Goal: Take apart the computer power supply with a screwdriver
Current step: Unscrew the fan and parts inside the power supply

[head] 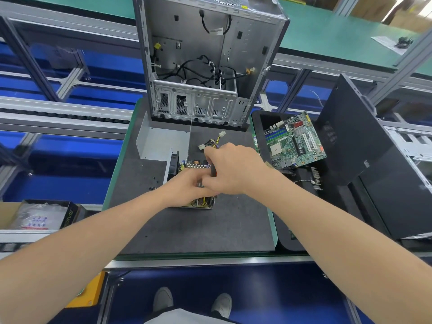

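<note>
So the power supply [190, 165] sits open roughly mid-mat, on the dark grey mat [198, 230], with its circuit board and yellow wiring showing. Its black fan [174, 164] stands on edge at the left end. A cable bundle [214, 142] with white connectors fans out from the far side.

The right hand [231, 171] is right over the unit, fingers curled round the screwdriver [213, 172]. Only a bit of black-and-red handle pokes out, and the tip is hidden. The left hand [187, 185] comes in from the left and lies on top of the unit, fingertips tucked under the right hand. It's motion-blurred there, so honestly I can't tell if it's pinching anything or just resting.

Just behind the unit lies a grey metal cover [161, 141], flat with one edge bent up. A couple of small dark screws [153, 184] sit loose on the mat to the left.

At the far edge of the mat stands the gutted computer case [205, 61], open side facing the camera, black cables hanging inside. To the right, off the mat, a green motherboard [294, 139] leans in a black tray [259, 120], and a black side panel [350, 136] is propped up tilted beside it.
</note>
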